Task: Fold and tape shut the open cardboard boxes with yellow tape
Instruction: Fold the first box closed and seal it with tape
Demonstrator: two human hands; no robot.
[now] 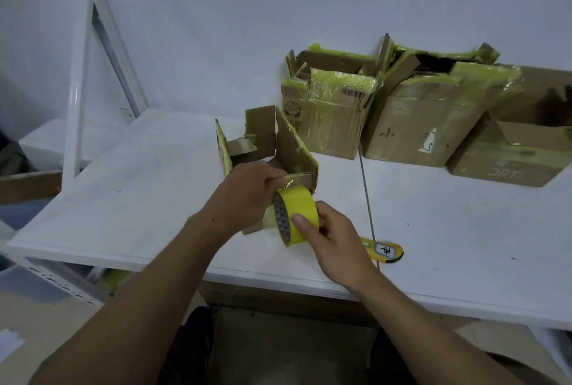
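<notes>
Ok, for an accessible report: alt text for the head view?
A person's right hand holds a yellow tape roll while the left hand pinches its loose end at a small open cardboard box on a white table. Three larger boxes stand behind.

White table (433, 230) carries taped cardboard boxes (424, 124) and a yellow tool (387, 251).

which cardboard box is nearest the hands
The small box with upright flaps, held by the left hand; the row of three boxes stands farther back.
</notes>
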